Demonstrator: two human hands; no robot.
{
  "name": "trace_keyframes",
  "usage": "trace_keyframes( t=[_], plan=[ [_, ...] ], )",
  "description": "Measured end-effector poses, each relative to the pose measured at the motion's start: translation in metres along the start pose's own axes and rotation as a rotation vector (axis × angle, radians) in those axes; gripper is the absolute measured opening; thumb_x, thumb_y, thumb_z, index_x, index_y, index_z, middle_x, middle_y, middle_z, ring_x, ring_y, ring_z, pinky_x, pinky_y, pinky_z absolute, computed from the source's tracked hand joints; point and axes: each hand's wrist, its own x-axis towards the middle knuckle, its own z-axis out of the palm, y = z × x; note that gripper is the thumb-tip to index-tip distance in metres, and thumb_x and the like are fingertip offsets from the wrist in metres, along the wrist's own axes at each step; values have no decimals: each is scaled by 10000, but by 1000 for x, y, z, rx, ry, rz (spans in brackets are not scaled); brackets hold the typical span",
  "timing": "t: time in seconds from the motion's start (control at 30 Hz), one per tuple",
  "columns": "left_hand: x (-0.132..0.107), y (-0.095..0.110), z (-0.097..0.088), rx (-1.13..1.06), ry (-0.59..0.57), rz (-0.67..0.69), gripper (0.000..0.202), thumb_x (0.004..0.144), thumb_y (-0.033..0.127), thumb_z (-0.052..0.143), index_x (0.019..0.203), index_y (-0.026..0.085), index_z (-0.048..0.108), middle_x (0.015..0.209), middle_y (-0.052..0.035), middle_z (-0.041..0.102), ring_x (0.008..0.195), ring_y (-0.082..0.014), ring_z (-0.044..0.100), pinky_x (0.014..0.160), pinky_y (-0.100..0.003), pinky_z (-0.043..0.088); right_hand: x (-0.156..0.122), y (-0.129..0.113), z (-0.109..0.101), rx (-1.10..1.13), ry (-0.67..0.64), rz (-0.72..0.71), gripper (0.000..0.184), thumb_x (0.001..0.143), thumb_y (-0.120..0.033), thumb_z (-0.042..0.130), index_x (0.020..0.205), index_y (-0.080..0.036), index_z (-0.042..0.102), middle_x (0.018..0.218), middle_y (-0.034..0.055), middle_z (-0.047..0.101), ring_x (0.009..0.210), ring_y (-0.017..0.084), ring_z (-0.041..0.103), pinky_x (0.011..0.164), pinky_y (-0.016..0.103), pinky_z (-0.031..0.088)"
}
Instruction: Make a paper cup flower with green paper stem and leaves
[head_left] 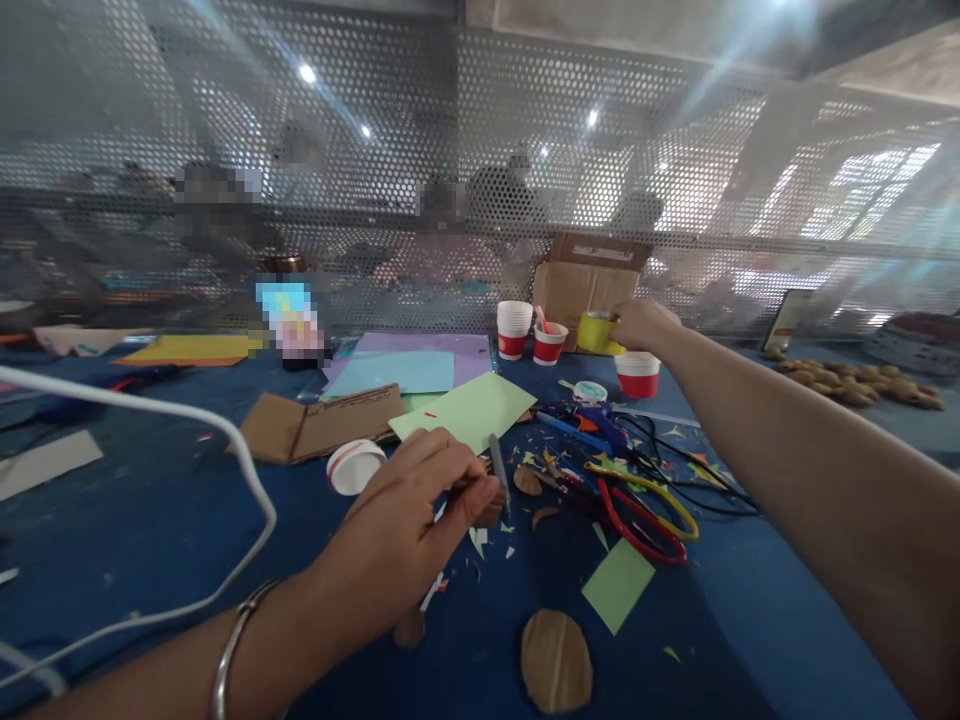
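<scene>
My left hand [412, 495] is over the middle of the table, thumb and fingers pinched on a small brown cardboard piece [491, 512], mostly hidden by the fingers. A grey pen-like stick [499, 468] lies just beyond the fingertips. My right hand [646, 325] reaches to the back, its fingers at the rim of a yellow cup-like container [598, 333]; the fingertips are partly hidden. Just in front of that hand stands a red and white paper cup [637, 374]. A rounded cardboard disc [556, 662] lies near the front edge, with a green paper piece [619, 585] beyond it.
Red-and-yellow-handled scissors [649, 520], a blue glue gun [611, 428] and paper scraps lie right of centre. Stacked paper cups [514, 330] stand before a cardboard box [589, 290]. A white cable [251, 470] curves at left. Peanut-like pieces [855, 382] lie at right.
</scene>
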Motion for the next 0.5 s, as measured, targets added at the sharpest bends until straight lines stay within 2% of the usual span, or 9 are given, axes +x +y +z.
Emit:
trace_keyframes(
  t=[0.1, 0.23, 0.37, 0.5],
  plan=[
    [-2, 5, 3, -117, -186, -117, 357, 1049, 425, 497, 808, 208, 646, 799, 4, 625, 773, -157, 569, 709, -304, 393, 3, -6, 4, 1, -10, 4, 344, 967, -308, 658, 1281, -172, 692, 1244, 112, 711, 1116, 250, 682, 901, 406, 564],
    [-4, 6, 7, -95, -388, -200, 355, 1020, 424, 535, 768, 198, 643, 756, 12, 617, 723, -144, 548, 674, -286, 356, 1, -10, 3, -5, -2, 2, 345, 934, -282, 683, 1257, -162, 711, 1217, 134, 721, 1096, 253, 689, 881, 388, 562],
    [-6, 6, 7, -52, -481, -223, 345, 1000, 428, 557, 755, 189, 601, 754, 11, 585, 705, -142, 521, 664, -283, 333, -2, -7, -5, -17, 1, 13, 326, 868, -230, 691, 1175, -146, 758, 1072, 147, 754, 1014, 282, 710, 791, 362, 551],
    [-6, 6, 6, -5, -505, -219, 304, 1004, 408, 528, 808, 196, 621, 807, 2, 601, 747, -155, 533, 705, -295, 347, -7, 1, -13, -22, 7, -28, 327, 882, -248, 673, 1182, -157, 763, 1025, 128, 756, 1028, 276, 709, 797, 344, 540]
  ],
)
